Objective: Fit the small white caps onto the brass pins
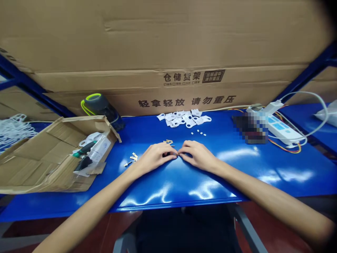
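Note:
My left hand (155, 156) and my right hand (197, 154) rest on the blue steel bench top (210, 186), fingers curled, their fingertips meeting at the middle. Whether they pinch anything small is hidden. Just beyond them lie a few small brass pieces (169, 142), and more brass pieces (133, 157) sit left of my left hand. Farther back is a heap of white plastic brackets (184, 119), with several tiny white rings (198, 133) in front of it.
An open cardboard box (52, 158) at left holds a green-handled screwdriver (84, 149) and white packets. A dark bottle (101, 107) stands behind it. At right are a pixelated object (250, 128), a white power strip (284, 128) and coloured wires. A large carton (168, 52) stands behind.

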A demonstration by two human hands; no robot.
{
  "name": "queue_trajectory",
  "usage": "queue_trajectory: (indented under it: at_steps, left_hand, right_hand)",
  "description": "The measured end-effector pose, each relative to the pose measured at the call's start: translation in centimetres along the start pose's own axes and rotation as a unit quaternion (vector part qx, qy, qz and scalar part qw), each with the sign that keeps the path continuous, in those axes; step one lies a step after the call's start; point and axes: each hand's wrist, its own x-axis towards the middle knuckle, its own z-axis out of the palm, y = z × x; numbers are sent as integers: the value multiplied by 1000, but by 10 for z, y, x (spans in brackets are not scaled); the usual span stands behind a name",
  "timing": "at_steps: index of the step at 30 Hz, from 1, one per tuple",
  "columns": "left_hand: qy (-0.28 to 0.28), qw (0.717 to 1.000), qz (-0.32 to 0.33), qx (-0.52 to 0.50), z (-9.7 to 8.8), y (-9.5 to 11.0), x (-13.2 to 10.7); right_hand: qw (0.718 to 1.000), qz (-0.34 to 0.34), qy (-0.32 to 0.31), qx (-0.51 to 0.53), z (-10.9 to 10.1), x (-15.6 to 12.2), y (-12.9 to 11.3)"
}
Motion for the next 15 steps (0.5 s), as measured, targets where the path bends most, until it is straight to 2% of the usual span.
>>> queue_trajectory:
  at_steps: [5,10,13,15]
  left_hand:
    - [18,998,-52,16,-2,-2,3]
    - [22,999,-23,41,1,-2,2]
    - [46,997,-36,51,2,1,0]
    - [37,998,-31,48,2,2,0]
  right_hand:
    - [1000,17,-2,14,0,1,-4]
    - [1000,14,3,27,3,3,-2]
    - [1000,-2,-1,11,2,2,0]
    - [1000,-17,-4,5,0,2,-1]
